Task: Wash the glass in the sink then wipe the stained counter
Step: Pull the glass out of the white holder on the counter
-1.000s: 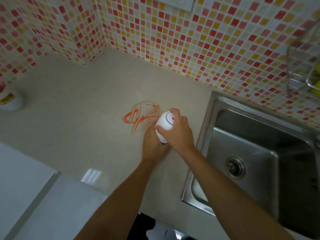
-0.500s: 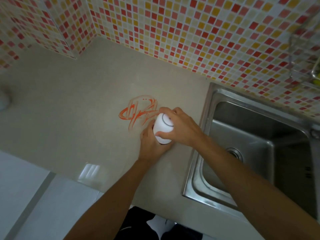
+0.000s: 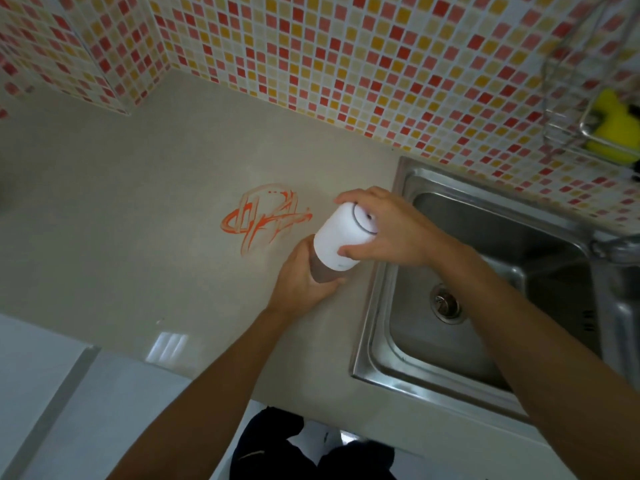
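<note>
Here, two hands hold a white-capped bottle upright over the tabletop, between an orange stain and the sink.

The left hand [image 3: 304, 275] wraps its curled fingers round the dark lower part of the bottle [image 3: 341, 242], while the right hand [image 3: 391, 230] curls over the wide white cap from above, thumb on the near side and fingers on the far rim. The bottle stands just beside the left rim of the steel sink [image 3: 377, 306], whose drain [image 3: 446, 303] shows in the basin floor. The orange stain [image 3: 265, 220] is smeared in loops on the beige tabletop [image 3: 121, 220], just left of the bottle. A yellow sponge [image 3: 613, 126] sits in a wire rack [image 3: 561, 109] on the tiled wall [image 3: 346, 57] at the upper right. No drinking glass can be made out.
</note>
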